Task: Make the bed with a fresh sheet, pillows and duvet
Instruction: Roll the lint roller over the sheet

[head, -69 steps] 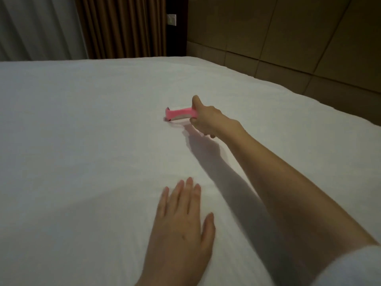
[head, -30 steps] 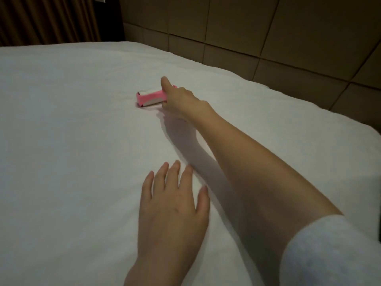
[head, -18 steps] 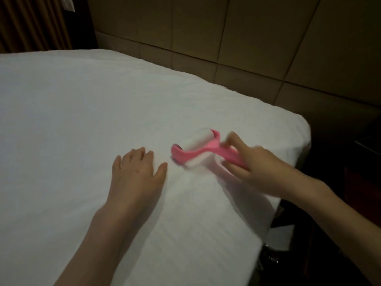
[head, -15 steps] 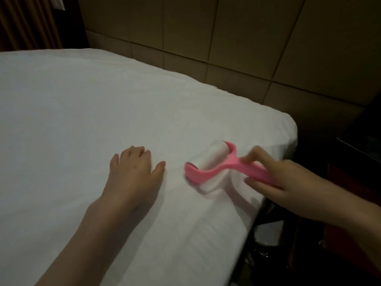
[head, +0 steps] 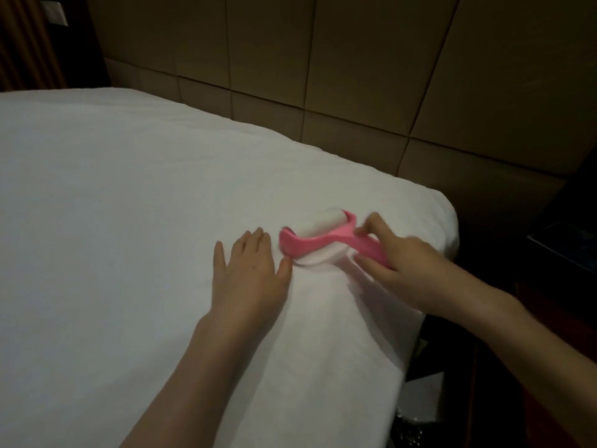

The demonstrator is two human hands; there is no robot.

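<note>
White sheet lies smooth and flat over the bed, reaching to the near right corner where it falls over the mattress edge. On it, close to that corner, sits a pink lint roller with its white roll touching the fabric and its frame arching over the top. The right hand grips the roller's pink handle, fingers and thumb curled round it; this hand is a little blurred. The left hand rests palm down on the sheet just beside the roller's left end, fingers straight and slightly spread, thumb tip almost touching the roll. Both forearms are bare and come in from the bottom of the view. Behind the bed stands a padded headboard of tan square panels. At far left hangs a brown curtain with a pale wall switch next to it. To the right of the bed the room is dark, and a dark bedside surface shows only faintly
</note>
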